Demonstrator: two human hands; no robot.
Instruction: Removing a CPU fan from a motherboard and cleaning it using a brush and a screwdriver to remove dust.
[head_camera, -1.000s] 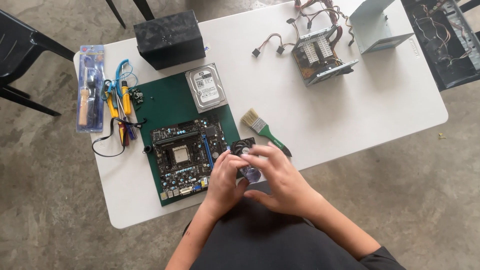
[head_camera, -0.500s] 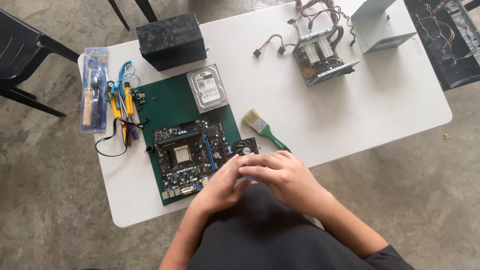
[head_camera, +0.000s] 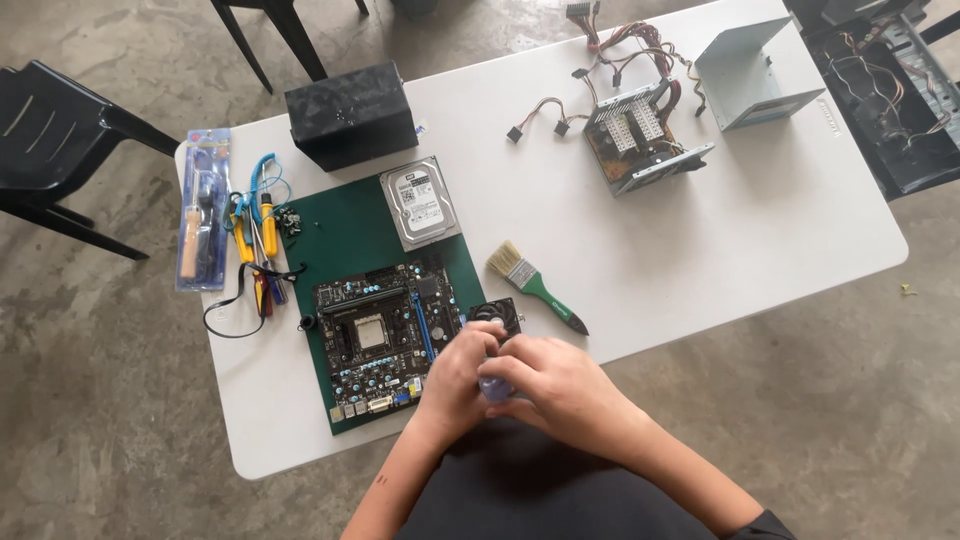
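Where both meet at the table edge, left hand (head_camera: 455, 380) and right hand (head_camera: 560, 385) gripping a small bluish object (head_camera: 493, 388) between them, beside the motherboard (head_camera: 385, 335).

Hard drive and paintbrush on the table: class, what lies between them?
Nothing. In the head view, only bare white table separates the hard drive from the paintbrush bristles.

My makeshift computer-repair workshop: folding table (head_camera: 760, 230) on bare concrete floor (head_camera: 100, 400), motherboard (head_camera: 385, 335), hard drive (head_camera: 420, 203), screwdrivers (head_camera: 255, 235).
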